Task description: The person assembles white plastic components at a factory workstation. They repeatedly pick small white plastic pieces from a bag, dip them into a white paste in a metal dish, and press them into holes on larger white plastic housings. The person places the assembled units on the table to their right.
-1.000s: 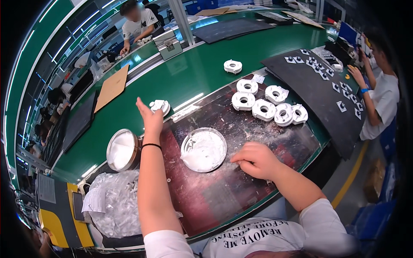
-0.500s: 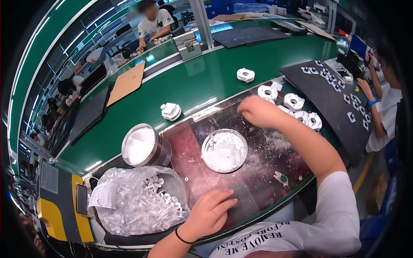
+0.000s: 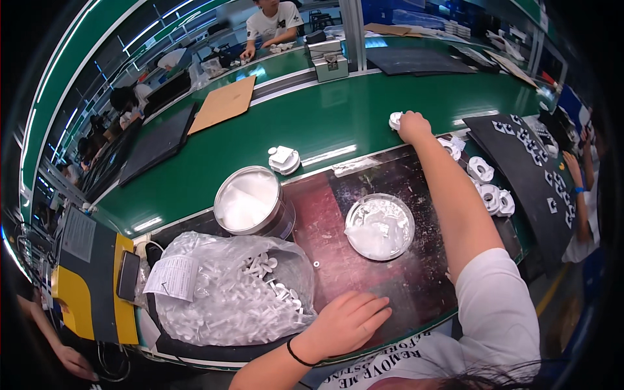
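Note:
My right hand [image 3: 413, 125] reaches far out over the green belt [image 3: 338, 117] and closes on a white plastic part [image 3: 395, 120] lying there. Resting flat on the dark work mat [image 3: 364, 273], fingers spread, is my left hand [image 3: 348, 320], beside a clear bag of small white parts [image 3: 227, 292]. A shallow round dish of white paste [image 3: 379, 226] sits between my arms. A metal tin of white paste [image 3: 250, 201] stands left of it. Another white part [image 3: 284, 158] lies on the belt farther left.
Several white parts [image 3: 491, 192] are lined up along the mat's right edge. A black mat with small white pieces [image 3: 530, 162] lies at right, where another person's hand [image 3: 571, 162] works. Cardboard [image 3: 224, 104] and black trays [image 3: 156, 143] lie on the far belt.
My right hand has stretched farther out from the mat's edge onto the belt to the white part. My left hand has shifted right from the bag onto the mat.

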Demonstrator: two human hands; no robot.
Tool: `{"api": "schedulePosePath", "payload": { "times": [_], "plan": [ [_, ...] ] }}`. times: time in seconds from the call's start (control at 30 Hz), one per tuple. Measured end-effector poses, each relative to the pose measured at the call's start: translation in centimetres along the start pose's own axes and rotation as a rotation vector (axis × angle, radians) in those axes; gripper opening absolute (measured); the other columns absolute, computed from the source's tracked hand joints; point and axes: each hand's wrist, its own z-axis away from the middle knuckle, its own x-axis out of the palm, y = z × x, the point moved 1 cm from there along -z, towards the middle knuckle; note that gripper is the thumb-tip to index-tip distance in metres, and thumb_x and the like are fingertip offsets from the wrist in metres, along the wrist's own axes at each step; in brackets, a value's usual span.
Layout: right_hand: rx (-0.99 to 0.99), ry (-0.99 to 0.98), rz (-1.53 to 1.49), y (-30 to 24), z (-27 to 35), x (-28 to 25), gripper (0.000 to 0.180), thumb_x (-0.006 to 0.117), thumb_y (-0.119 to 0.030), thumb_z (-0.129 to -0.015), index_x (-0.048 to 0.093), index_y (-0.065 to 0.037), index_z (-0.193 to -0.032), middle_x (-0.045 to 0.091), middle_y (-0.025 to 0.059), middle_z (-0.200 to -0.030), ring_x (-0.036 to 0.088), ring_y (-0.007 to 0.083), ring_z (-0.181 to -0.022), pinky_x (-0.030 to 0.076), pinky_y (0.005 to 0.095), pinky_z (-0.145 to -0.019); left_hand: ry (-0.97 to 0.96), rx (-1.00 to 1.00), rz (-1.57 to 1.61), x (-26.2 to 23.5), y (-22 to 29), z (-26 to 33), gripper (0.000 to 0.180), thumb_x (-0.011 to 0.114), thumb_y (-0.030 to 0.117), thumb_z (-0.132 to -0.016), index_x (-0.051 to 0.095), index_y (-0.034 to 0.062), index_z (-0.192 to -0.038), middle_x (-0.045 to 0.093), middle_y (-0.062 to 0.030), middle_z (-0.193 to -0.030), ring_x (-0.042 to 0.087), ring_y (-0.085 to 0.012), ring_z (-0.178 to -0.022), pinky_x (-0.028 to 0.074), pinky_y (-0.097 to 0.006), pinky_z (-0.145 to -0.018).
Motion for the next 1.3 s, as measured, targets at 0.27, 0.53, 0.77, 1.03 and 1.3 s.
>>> {"api": "schedulePosePath", "payload": {
  "times": [0.27,0.53,0.77,1.03,1.3],
  "plan": [
    [-0.309,-0.593,-1.577,-2.9,16.1,-6.8,0.034,0.055,-0.025,-0.091,0.056,-0.003,-0.116,0.062,0.0059,-0.108,0.059,0.0149,-0.093,0.047,0.0319,-0.082,0.136,-0.14,0.009,0.0,-0.6,0.0,0.042,0.065,0.009,-0.069,0.056,0.0046,-0.11,0.057,-0.0117,-0.109,0.056,-0.0293,-0.096,0.045,-0.041,-0.082],
    [-0.239,-1.221,-1.783,-1.6,29.8,-6.5,0.035,0.05,-0.023,-0.095,0.051,0.002,-0.12,0.058,0.0077,-0.113,0.057,0.0151,-0.102,0.048,0.0303,-0.087,0.392,-0.269,0.159,1.0,-1.9,0.0,0.112,0.084,0.028,-0.062,0.009,0.0096,-0.144,0.039,-0.0242,-0.134,0.046,-0.0388,-0.118,0.038,-0.045,-0.097],
    [-0.193,-1.196,-1.778,-1.0,33.0,-4.7,0.039,0.049,-0.024,-0.095,0.048,0.002,-0.125,0.055,0.0099,-0.119,0.056,0.0189,-0.107,0.047,0.0336,-0.092,0.266,-0.338,0.28,1.3,-0.9,0.5,0.09,0.081,0.032,-0.062,0.036,0.0022,-0.133,0.052,-0.0159,-0.123,0.053,-0.0336,-0.109,0.042,-0.041,-0.092],
    [-0.122,-1.008,-1.622,0.1,34.1,-3.0,0.034,0.052,-0.018,-0.09,0.055,0.003,-0.116,0.062,0.0115,-0.103,0.062,0.019,-0.087,0.052,0.0303,-0.074,0.141,-0.306,0.227,1.2,-0.4,0.5,0.093,0.08,0.031,-0.06,0.034,0.0016,-0.135,0.052,-0.0181,-0.121,0.051,-0.0344,-0.112,0.04,-0.04,-0.095],
    [-0.096,-0.961,-1.462,-0.6,34.0,-2.8,0.034,0.052,-0.016,-0.086,0.055,0.007,-0.111,0.064,0.0117,-0.086,0.063,0.0167,-0.066,0.054,0.025,-0.053,0.069,-0.289,0.238,1.4,-0.4,0.8,0.093,0.078,0.024,-0.057,0.033,0.0033,-0.136,0.055,-0.0183,-0.112,0.053,-0.0363,-0.103,0.042,-0.042,-0.089]
  ]
}}
